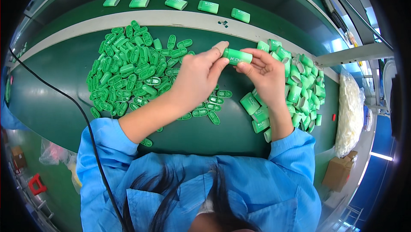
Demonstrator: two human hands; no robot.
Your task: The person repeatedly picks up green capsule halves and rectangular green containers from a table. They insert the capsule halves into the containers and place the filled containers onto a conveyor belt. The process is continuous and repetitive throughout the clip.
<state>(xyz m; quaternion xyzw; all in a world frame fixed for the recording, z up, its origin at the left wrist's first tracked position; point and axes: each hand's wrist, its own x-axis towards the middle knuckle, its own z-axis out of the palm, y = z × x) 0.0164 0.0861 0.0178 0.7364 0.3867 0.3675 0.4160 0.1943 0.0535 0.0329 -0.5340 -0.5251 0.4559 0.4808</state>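
Observation:
Both hands hold one small green plastic casing [238, 57], printed in white and shaded from dark to pale green, lying sideways above the bench. My left hand [196, 73] pinches its left end between thumb and fingers. At its right end, my right hand [267, 74] grips with thumb and fingertips. Whether a cap sits in the left end is hidden by the fingers. A large heap of oval green plastic caps [132, 65] spreads behind and left of my left arm. To the right of my right hand lies a heap of hollow green casing sleeves [299, 86].
Beyond a pale rail [180, 17], several green casings [208, 6] stand spaced in a row on a green strip. A metal bracket [353, 56] juts in at right, near a bulging clear bag [349, 114]. A black cable [81, 110] crosses my left sleeve.

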